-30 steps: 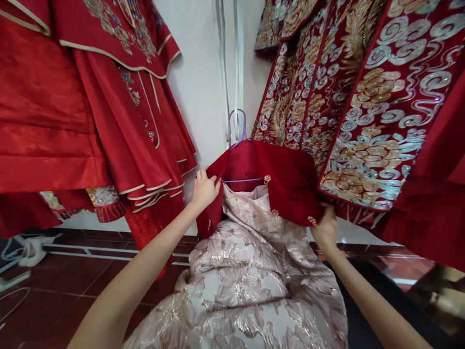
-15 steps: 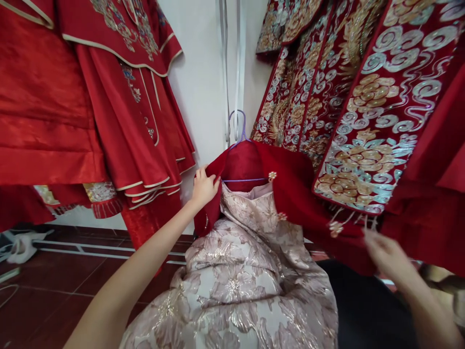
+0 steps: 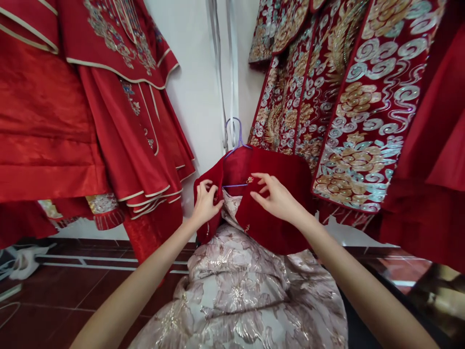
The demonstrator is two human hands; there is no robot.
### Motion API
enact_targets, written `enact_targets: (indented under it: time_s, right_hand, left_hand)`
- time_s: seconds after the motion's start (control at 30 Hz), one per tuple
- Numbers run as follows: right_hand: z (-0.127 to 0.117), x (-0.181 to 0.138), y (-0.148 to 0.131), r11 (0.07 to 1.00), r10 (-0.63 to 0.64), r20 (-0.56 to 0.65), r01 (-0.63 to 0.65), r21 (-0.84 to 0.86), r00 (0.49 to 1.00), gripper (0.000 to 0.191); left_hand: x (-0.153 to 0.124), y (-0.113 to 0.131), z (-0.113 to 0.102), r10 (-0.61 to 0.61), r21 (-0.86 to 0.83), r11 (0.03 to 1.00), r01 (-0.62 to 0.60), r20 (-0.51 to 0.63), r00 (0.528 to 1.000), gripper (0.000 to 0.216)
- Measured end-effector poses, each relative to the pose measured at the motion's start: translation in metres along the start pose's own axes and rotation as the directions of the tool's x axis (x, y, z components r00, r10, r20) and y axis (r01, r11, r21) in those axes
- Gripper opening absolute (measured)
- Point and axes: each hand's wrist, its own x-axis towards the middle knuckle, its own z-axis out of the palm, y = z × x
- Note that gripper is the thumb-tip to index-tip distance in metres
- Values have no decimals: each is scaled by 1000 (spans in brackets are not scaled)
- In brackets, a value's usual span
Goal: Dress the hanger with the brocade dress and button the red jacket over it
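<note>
A dark red velvet jacket (image 3: 276, 213) hangs on a purple wire hanger (image 3: 236, 138) over a pale pink and gold brocade skirt (image 3: 240, 291). My left hand (image 3: 205, 203) pinches the jacket's left front edge near the collar. My right hand (image 3: 274, 196) rests on the right front panel, fingers spread and curved, close to a small gold button (image 3: 250, 180). The two front edges lie close together below the collar.
Red satin garments with cream trim (image 3: 90, 111) hang on the left. Heavily embroidered red, gold and silver robes (image 3: 356, 106) hang on the right. A white wall (image 3: 196, 82) with hanging white straps stands behind. Dark red floor tiles (image 3: 54, 291) lie below left.
My right hand has let go of the jacket's lower right edge and come up to the front panel by the collar. The right panel has swung in toward the left one.
</note>
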Motion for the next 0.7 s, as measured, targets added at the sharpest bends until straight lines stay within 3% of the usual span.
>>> enact_targets:
  time_s: [0.1,0.23,0.3,0.37,0.47,0.53,0.6,0.7]
  right_hand:
    - [23,31,20,978,72,-149,-99,-182,986,34]
    - [33,46,36,954,92,-172,-136,-266,981,16]
    - [31,45,37,980,55,-152,-82,-180,987,9]
    - [26,41,36,999,22,-125,-25,-26,992,7]
    - [19,31,38,988,11,-90,3,154,996,11]
    - [17,25,45,982,13,-58,-2,191,998,13]
    - [20,23,55,984,3,-38,3,180,999,13]
    - [32,27,69,985,-44,2,43,168,999,13]
  left_hand:
    - [-15,2,11,-90,-259,963,70,-68,994,20]
    - [1,18,11,-214,-464,880,102,-197,957,17]
    - [21,33,8,-220,-488,871,63,-272,937,16]
    - [40,49,7,-174,-503,864,18,-264,949,14]
    - [55,67,16,-62,-500,866,22,-63,996,15]
    - [56,71,25,-91,-477,875,82,4,996,15]
    - [53,70,31,-143,-463,879,111,-33,989,14]
    - [49,66,33,-141,-469,882,47,-166,976,15]
